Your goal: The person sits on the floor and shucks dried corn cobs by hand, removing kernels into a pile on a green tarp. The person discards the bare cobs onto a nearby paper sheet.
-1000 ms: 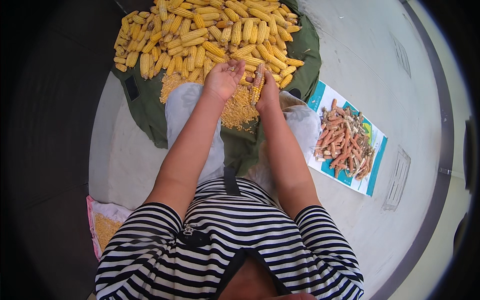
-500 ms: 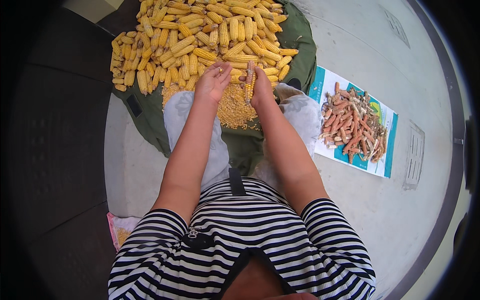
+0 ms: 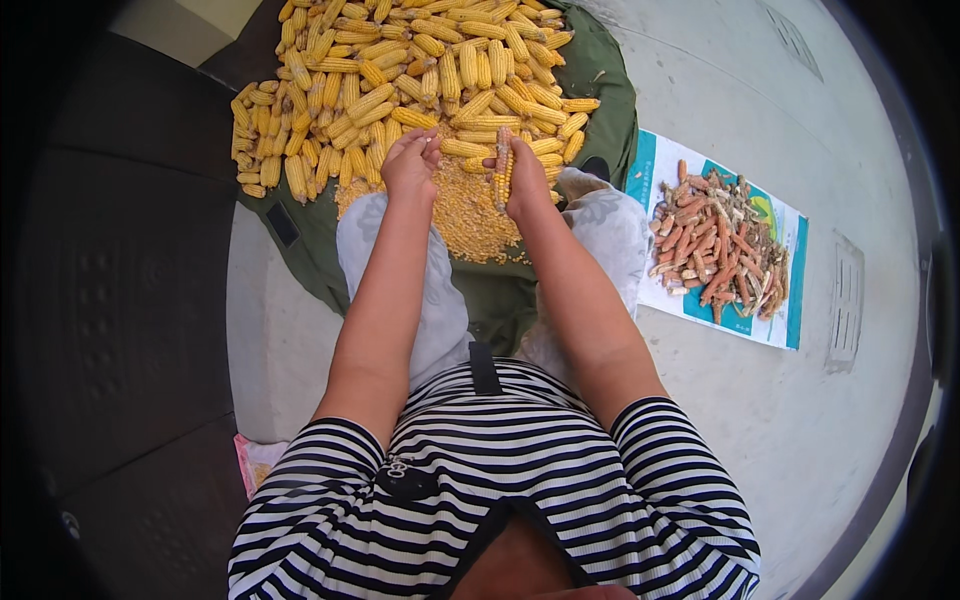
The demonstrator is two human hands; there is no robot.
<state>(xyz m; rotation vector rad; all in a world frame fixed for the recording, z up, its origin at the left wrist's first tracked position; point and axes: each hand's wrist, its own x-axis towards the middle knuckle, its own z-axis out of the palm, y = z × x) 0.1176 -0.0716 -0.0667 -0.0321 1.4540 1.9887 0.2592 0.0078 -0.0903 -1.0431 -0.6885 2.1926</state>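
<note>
Green cloth (image 3: pixel 612 112) lies beneath a partly bare yellow corn cob (image 3: pixel 503 180).

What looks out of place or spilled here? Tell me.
Nothing stands out: loose kernels lie on the green cloth beside the corn pile, and bare cobs sit heaped on a separate sheet.

Probably a home or farmyard work area, indoors or out unclear: corn ears (image 3: pixel 430 75) heaped on green cloth (image 3: pixel 610 115), loose kernels (image 3: pixel 472 222), bare corncobs (image 3: pixel 715 240) on a printed sheet (image 3: pixel 797 300), pale floor (image 3: pixel 720 450).

Partly bare cob (image 3: pixel 502 176) in right grip (image 3: pixel 529 183)
</note>
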